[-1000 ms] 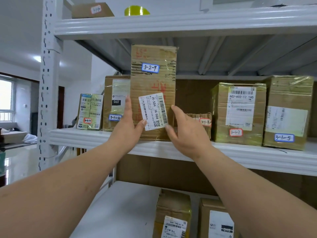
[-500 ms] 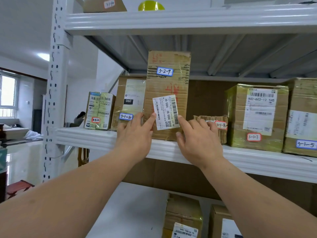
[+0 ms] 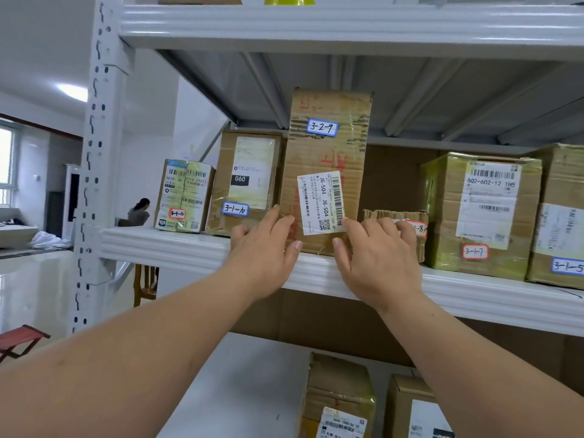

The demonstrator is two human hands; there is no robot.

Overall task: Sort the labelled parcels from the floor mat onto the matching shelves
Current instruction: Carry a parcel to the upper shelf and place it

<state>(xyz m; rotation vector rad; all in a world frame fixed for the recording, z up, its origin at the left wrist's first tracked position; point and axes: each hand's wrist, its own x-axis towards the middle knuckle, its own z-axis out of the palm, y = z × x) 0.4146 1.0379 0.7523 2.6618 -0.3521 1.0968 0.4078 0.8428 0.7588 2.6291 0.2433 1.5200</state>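
Note:
A tall cardboard parcel (image 3: 328, 153) with a blue "3-2-9" tag stands upright on the white middle shelf (image 3: 189, 248), between parcel "3-1-10" (image 3: 249, 181) and a low parcel "3-1-8" (image 3: 407, 229). My left hand (image 3: 265, 251) touches its lower left front corner with fairly straight fingers. My right hand (image 3: 376, 251) presses on its lower right front corner, thumb on the front and fingers lying over the low parcel beside it. Neither hand wraps round the parcel.
Parcels "3-1-11" (image 3: 183, 197), "3-1-7" (image 3: 480, 210) and "3-1-5" (image 3: 559, 216) share this shelf. The upper shelf (image 3: 347, 23) hangs close above the tall parcel. Two more boxes (image 3: 341, 396) sit on the lower shelf. A white upright post (image 3: 98, 153) stands left, with open floor beyond.
The parcel sits deeper on the shelf than a second ago. Both hands have slid down from its sides to its lower front corners, and my view has moved closer.

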